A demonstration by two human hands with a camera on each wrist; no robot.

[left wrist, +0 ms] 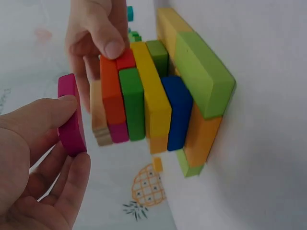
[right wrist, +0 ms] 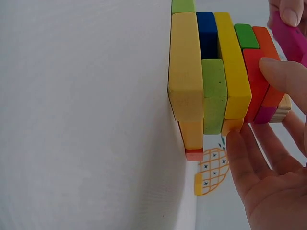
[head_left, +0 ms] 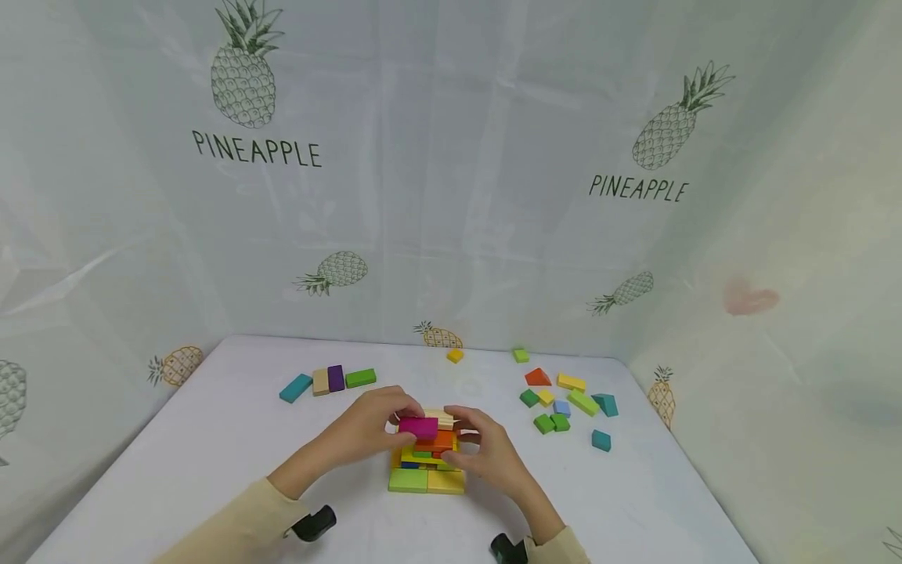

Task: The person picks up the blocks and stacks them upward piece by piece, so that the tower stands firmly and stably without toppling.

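Note:
A magenta block (head_left: 419, 428) is pinched between the thumb and fingers of my left hand (head_left: 366, 427). It is held just above a layered stack of coloured blocks (head_left: 427, 481), apart from it in the left wrist view. Around the stack's right side curves my right hand (head_left: 493, 454). Its thumb rests on the red block (right wrist: 254, 79) and the orange block (left wrist: 112, 91), while the fingertips touch lower side blocks. Yellow (left wrist: 153, 91), green (left wrist: 132, 105) and blue (left wrist: 177, 110) blocks lie in the layers below. A pale wooden ridged block (head_left: 440, 419) sits on top, toward the back.
Loose blocks lie at the back left, among them a teal one (head_left: 296, 388) and a purple one (head_left: 336, 377). Several more are scattered at the right, including a red triangle (head_left: 539, 377) and a teal block (head_left: 601, 440). A pineapple-print sheet (head_left: 451, 196) hangs behind the white table (head_left: 176, 454).

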